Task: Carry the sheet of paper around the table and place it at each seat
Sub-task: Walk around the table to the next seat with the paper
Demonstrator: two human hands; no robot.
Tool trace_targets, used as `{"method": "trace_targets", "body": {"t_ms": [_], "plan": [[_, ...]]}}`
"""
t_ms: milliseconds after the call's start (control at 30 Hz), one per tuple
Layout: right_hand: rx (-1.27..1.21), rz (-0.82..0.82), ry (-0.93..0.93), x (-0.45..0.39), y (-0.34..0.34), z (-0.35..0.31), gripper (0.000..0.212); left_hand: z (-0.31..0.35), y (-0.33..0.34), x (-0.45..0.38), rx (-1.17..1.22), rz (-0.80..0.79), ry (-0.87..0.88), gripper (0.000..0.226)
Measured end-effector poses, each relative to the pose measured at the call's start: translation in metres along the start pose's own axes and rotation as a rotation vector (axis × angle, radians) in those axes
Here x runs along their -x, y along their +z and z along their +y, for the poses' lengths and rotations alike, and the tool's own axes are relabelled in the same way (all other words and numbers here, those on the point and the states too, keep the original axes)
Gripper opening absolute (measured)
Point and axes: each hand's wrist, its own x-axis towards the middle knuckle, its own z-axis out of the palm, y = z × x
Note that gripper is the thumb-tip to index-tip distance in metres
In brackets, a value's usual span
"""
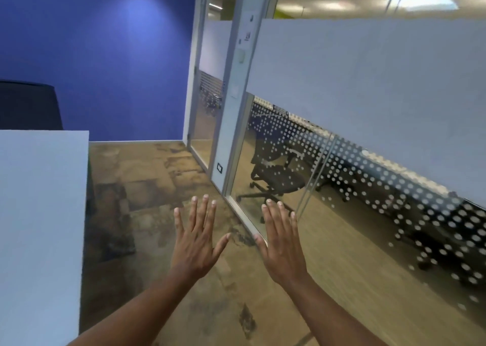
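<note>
Two bare hands in view, both held out flat with fingers spread: left hand [196,243] and right hand [282,245], five fingers showing on each. One pale white flat-topped counter [39,214] at the left edge. One dark chair back [29,106] behind that counter, against one deep blue painted wall [105,56]. One black mesh office chair on castors [273,172] beyond the glass partition with white dot pattern [394,188]. One patchy brown carpeted floor [147,188]. One small black-and-white wall socket plate [219,167] low on the door frame.
</note>
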Motion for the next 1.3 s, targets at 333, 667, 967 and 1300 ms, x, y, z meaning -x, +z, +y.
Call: {"method": "trace_targets", "body": {"t_ms": [333,667,967,1300], "plan": [[-0.048,0.016,-0.171,-0.169,0.100,0.045,0.070,-0.063,0.066,-0.116,-0.137,0.038,-0.108,0.091],[-0.313,-0.015,-0.429,-0.312,0.224,0.019,0.071,-0.154,0.095,-0.165,-0.369,0.056,-0.374,0.090],[-0.547,-0.066,-0.763,-0.400,0.293,-0.097,0.070,-0.228,0.054,-0.151,-0.628,0.083,-0.650,0.090],[-0.668,-0.156,-1.109,-0.431,0.352,-0.317,0.072,-0.376,0.033,-0.066,-0.779,0.071,-1.016,0.092]]}}
